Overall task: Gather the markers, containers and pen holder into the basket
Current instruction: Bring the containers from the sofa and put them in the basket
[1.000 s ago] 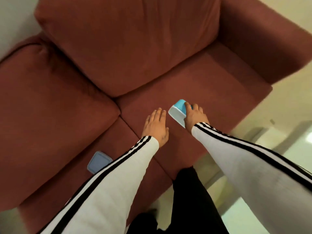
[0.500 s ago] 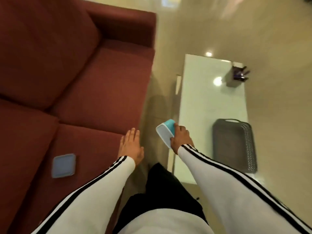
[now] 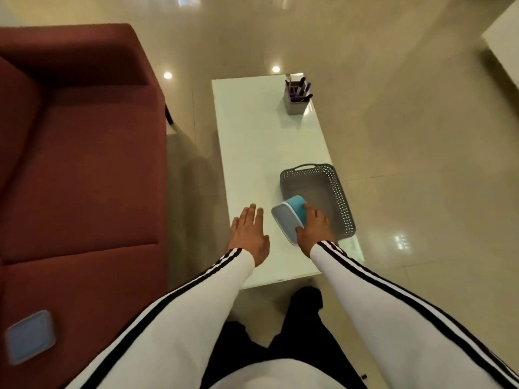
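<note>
My right hand (image 3: 313, 230) grips a blue container with a grey lid (image 3: 289, 217), tilted on its side at the near left corner of the grey perforated basket (image 3: 341, 200). The basket stands on the white table (image 3: 252, 153) and looks bare inside. My left hand (image 3: 250, 233) hovers flat and open over the table, left of the container. A grey pen holder (image 3: 296, 103) with several markers (image 3: 302, 89) sticking out stands at the table's far end. A second container with a blue-grey lid (image 3: 29, 335) lies on the sofa seat at lower left.
A dark red sofa (image 3: 84, 164) fills the left side, with a narrow gap to the table. Glossy beige floor tiles (image 3: 421, 136) surround the table. A white furniture edge (image 3: 505, 35) shows at top right.
The view swung from the sofa to the table. My right hand carried the blue container from the sofa seat over to the basket's near corner; my left hand followed, still open.
</note>
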